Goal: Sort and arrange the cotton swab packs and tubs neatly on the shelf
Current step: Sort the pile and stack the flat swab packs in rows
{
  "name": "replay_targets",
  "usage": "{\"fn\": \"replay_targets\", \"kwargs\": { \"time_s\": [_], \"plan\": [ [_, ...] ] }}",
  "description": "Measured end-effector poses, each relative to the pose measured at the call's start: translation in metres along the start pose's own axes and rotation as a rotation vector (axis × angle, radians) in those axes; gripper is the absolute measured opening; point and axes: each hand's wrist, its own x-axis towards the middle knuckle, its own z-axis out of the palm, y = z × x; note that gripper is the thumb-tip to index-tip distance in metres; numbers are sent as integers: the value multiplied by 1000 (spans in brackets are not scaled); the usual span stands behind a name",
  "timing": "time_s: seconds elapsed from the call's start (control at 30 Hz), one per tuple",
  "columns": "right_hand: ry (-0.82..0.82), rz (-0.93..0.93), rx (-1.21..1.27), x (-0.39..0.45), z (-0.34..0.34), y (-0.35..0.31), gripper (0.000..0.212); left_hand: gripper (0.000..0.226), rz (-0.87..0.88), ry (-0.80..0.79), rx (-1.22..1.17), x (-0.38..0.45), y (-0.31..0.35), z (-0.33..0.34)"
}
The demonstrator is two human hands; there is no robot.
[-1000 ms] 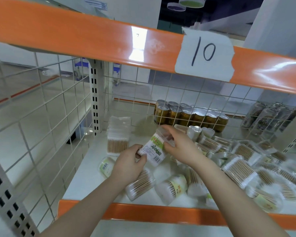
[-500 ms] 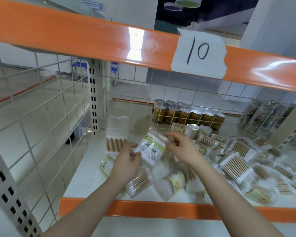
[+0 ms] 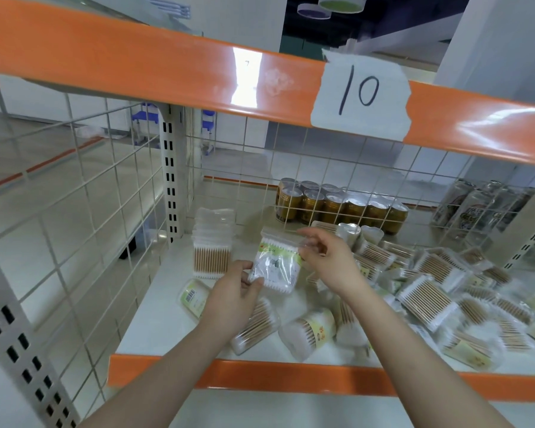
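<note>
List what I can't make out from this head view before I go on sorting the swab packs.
- Print on the held swab pack: blurred, too small to read.
- Tub under the left hand: partly covered by it.
- Right-hand pile of packs: blurred, cut off by the frame edge, count unclear.
- Cans behind the wire grid: labels unreadable.
- Right hand: fingers blurred at the pack's corner.
</note>
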Motion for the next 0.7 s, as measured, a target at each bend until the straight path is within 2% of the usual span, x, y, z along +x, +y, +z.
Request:
{"fn": "replay_targets", "kwargs": {
  "time_s": [0.13, 0.47, 0.7],
  "plan": [
    [32, -35, 14, 1, 2, -8, 34, 33, 26, 1, 60, -4, 0, 3],
    [-7, -111, -53, -2, 5, -14, 29, 28, 0, 73, 74, -3, -2, 5],
    [-3, -86, -11, 1, 9, -8, 38, 29, 10, 85, 99, -1, -4, 3]
  ]
}}
